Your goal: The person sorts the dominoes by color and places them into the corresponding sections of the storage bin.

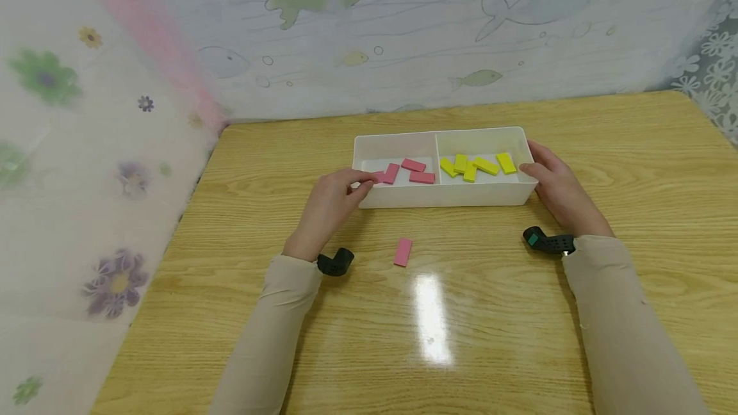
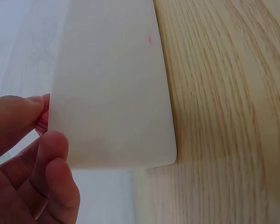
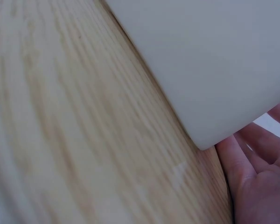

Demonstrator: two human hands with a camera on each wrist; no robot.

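Observation:
A white two-compartment box (image 1: 444, 196) stands on the table. Pink tiles (image 1: 413, 165) lie in its left compartment, and several yellow tiles (image 1: 485, 166) are in the right one. My left hand (image 1: 333, 200) is at the box's left front corner, where thumb and index finger pinch a pink tile (image 2: 44, 122) at the rim, mostly hidden by the fingers and the wall. My right hand (image 1: 562, 191) holds the box's right end, thumb over the rim and fingers along the outside. One loose pink tile (image 1: 403, 252) lies on the table in front of the box.
The wooden table (image 1: 496, 338) meets a fish-patterned sheet (image 1: 403, 50) behind the box. A flower-patterned sheet (image 1: 75, 210) hangs along the left side. Each wrist wears a black camera mount (image 1: 550, 242).

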